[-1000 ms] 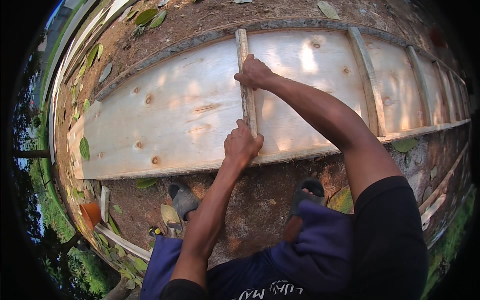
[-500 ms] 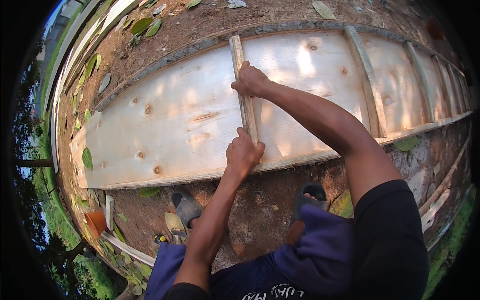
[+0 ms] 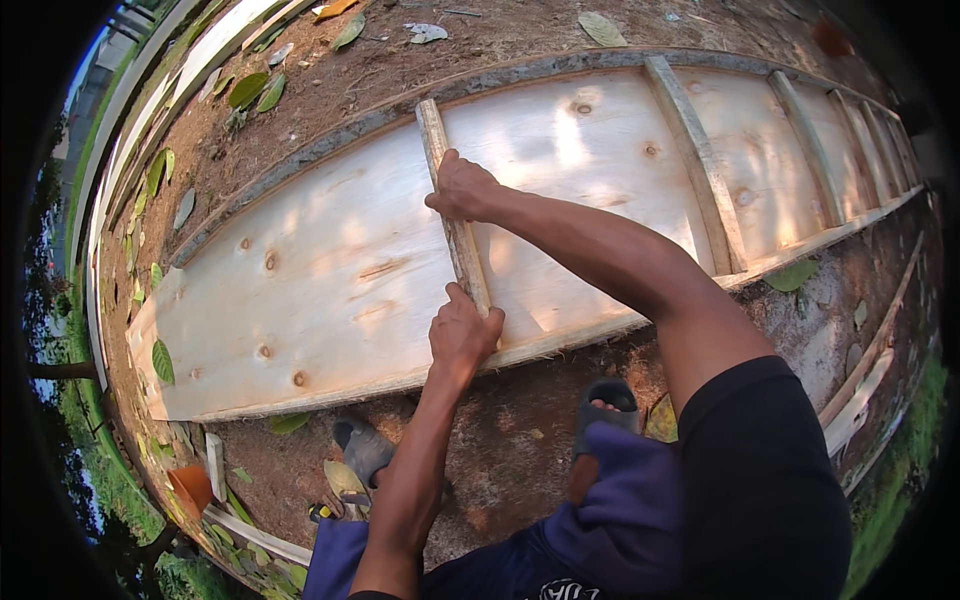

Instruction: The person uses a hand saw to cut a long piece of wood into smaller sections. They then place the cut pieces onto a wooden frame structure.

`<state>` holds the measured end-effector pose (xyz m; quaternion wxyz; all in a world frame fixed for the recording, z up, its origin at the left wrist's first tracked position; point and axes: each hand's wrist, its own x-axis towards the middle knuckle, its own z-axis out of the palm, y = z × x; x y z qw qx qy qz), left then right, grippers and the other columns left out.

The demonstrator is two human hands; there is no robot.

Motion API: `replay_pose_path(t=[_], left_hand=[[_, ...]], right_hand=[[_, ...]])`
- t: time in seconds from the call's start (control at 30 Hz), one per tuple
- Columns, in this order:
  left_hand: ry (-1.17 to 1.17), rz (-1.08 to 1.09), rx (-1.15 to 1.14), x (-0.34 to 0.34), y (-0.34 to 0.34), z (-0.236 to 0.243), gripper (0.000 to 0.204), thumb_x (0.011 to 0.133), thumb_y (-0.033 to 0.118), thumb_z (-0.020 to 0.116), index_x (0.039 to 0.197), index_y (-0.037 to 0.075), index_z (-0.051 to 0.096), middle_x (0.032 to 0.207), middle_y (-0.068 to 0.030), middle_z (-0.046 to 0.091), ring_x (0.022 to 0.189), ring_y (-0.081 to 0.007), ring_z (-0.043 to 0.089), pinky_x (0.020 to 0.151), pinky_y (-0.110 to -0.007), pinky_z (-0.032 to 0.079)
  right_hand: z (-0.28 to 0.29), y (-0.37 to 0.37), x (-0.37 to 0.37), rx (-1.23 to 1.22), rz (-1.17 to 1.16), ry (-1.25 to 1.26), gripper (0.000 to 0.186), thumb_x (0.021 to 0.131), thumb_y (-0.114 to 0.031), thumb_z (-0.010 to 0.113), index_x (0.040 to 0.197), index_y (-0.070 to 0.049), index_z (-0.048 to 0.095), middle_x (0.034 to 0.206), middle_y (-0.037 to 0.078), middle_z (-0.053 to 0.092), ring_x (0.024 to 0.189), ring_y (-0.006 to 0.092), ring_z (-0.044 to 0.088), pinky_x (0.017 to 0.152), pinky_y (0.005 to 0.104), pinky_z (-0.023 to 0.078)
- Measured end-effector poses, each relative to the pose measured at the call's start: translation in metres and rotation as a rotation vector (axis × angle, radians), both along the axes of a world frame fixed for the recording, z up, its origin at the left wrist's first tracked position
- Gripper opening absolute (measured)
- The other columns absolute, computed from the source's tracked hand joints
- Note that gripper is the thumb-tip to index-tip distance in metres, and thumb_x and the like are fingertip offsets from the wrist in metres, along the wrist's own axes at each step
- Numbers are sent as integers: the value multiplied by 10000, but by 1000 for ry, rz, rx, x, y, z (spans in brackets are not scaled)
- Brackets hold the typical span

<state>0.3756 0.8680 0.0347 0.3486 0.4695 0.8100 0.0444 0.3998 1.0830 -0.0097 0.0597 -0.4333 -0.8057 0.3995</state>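
Observation:
A wooden batten [image 3: 462,255] lies crosswise over a long, pale plywood panel [image 3: 330,300] on the ground in front of me. My right hand [image 3: 465,190] is closed around the batten's upper part, near the panel's far side. Lower down, close to the panel's near edge, my left hand [image 3: 465,332] grips the same batten. The batten's far end meets the grey timber strip [image 3: 350,128] that runs along the panel's far edge. Its near end is partly hidden by my left hand.
More cross battens [image 3: 697,165] span the panel to the right. An orange-brown pot [image 3: 190,490] and a short wood offcut [image 3: 215,467] sit at the lower left. A yellow-and-black tool [image 3: 320,512] lies by my left sandal [image 3: 362,448]. Leaves [image 3: 248,90] litter the soil.
The whole scene sits lower and farther left in the picture, as my view has shifted. Both hands keep their hold on the batten, with no clear movement of it against the panel.

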Motion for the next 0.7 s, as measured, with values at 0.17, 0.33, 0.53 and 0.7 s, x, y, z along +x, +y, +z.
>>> replay_pose_path(t=[0.17, 0.33, 0.53, 0.7], left_hand=[[-28, 10, 20, 0, 0, -6, 554, 857, 317, 644, 1161, -98, 437, 966, -380, 688, 907, -535, 694, 885, -555, 550], [-49, 6, 29, -2, 2, -8, 559, 855, 312, 648, 1158, -108, 436, 949, -391, 681, 898, -542, 692, 877, -564, 550], [-27, -29, 42, -4, -3, -10, 593, 855, 326, 664, 1174, -120, 439, 949, -394, 678, 892, -542, 693, 874, -562, 554], [-27, -34, 62, -4, -4, -12, 625, 868, 359, 676, 1184, -127, 444, 964, -398, 674, 897, -541, 693, 865, -560, 559]], right_hand=[[7, -1, 0, -22, -8, -12, 532, 883, -268, 692, 1122, 108, 400, 826, 258, 691, 630, 326, 724, 558, 380, 613], [9, 1, 0, -22, -2, -18, 522, 887, -262, 696, 1131, 93, 402, 833, 251, 694, 621, 314, 720, 556, 382, 610], [0, 1, -3, 39, -9, -32, 554, 894, -286, 688, 1145, 117, 404, 847, 269, 691, 622, 311, 721, 575, 382, 615], [11, -3, 3, 6, 2, -72, 658, 874, -340, 722, 1188, 167, 443, 1012, 312, 697, 958, 418, 733, 841, 448, 607]])
